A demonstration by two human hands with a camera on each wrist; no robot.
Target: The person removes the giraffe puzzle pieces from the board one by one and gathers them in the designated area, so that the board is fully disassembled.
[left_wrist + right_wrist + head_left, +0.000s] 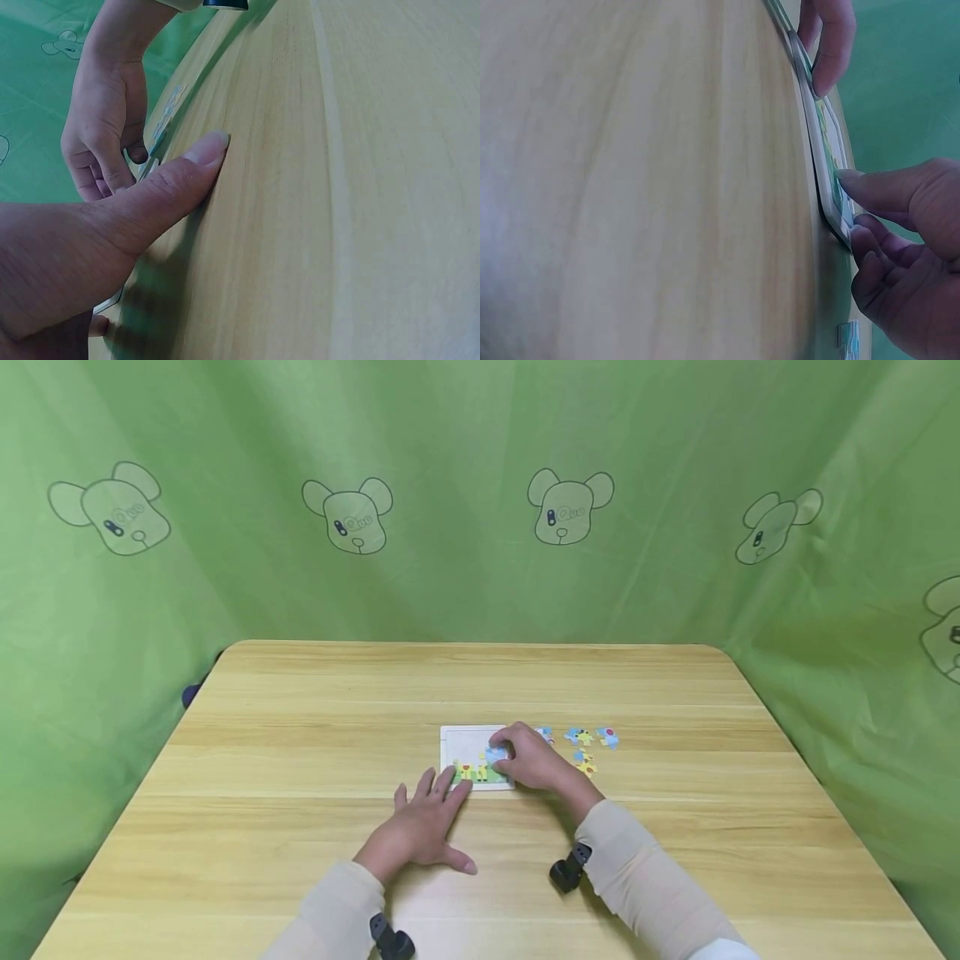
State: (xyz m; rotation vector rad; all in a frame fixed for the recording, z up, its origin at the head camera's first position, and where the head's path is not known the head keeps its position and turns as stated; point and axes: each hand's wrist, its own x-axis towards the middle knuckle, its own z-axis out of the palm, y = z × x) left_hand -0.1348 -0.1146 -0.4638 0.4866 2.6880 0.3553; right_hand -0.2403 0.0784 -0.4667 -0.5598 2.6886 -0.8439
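Note:
A white-rimmed puzzle board lies on the table, its lower part filled with green and yellow picture pieces. My left hand spreads its fingers, with fingertips on the board's near left edge. Its thumb points out over the tabletop in the left wrist view. At the board's right side my right hand pinches a light blue puzzle piece between thumb and fingers. The right wrist view has this thumb low over the board, close to its rim; the fingers partly hide the piece.
Several loose puzzle pieces in blue, yellow and red lie right of the board, one partly behind my right hand. The wooden table has green curtains behind it and at both sides. Black wrist cameras sit on both sleeves.

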